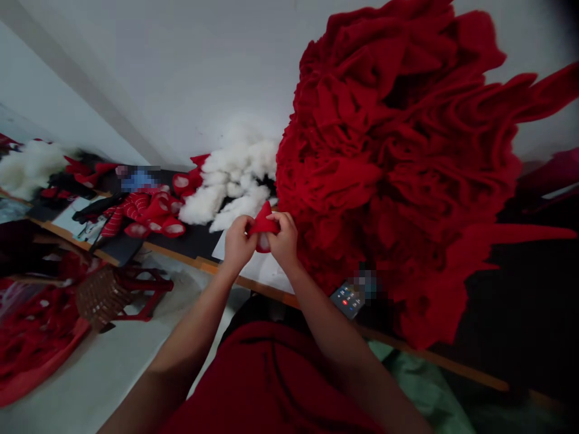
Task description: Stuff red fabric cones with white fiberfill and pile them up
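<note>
Head view: hands [237,244] [284,240] pinch red fabric [265,223] just inside the table edge [253,283].

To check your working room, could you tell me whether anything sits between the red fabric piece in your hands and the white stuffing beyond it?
Nothing visible: the red fabric piece, held in the left hand and right hand, sits just before the white stuffing.

No words, numbers or signs can be read; the screen of the phone [347,299] is pixelated.
</note>
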The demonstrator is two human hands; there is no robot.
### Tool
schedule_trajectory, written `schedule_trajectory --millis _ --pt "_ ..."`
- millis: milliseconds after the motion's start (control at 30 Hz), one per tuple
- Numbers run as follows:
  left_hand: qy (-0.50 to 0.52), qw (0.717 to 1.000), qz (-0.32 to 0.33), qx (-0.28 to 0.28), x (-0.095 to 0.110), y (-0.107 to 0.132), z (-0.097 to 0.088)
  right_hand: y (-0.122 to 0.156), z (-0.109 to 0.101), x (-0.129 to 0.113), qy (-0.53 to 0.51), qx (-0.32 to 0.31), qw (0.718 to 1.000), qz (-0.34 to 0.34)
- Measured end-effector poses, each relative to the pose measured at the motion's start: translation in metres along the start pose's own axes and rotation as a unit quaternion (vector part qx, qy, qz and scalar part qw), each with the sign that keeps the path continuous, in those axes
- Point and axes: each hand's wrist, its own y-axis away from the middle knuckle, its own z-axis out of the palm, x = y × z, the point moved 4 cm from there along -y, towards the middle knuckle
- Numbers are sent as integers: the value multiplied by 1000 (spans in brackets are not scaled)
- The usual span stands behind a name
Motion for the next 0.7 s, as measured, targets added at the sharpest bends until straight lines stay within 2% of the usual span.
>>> schedule_trajectory --millis 100,233,300,400,567,633,700 --pt "19 997 -24 65 -9 1 0 5 0 4 -36 -8 999 12" --pt "77 992 -57 88 -23 5 6 12 5 21 -102 -14 989 103" --pt "81 989 -70 98 -27 8 7 12 5 25 -90 -2 989 114" --pt "87 990 -79 81 -27 9 7 9 0 22 -39 26 995 84" --pt "95 995 -32 -7 -17 7 13 3 -1 15 -17 -11 999 44" --pt "90 995 -36 -13 -17 5 15 3 0 14 -29 -24 998 51" --pt "96 994 -61 5 -19 4 15 4 1 11 -55 -57 995 53"
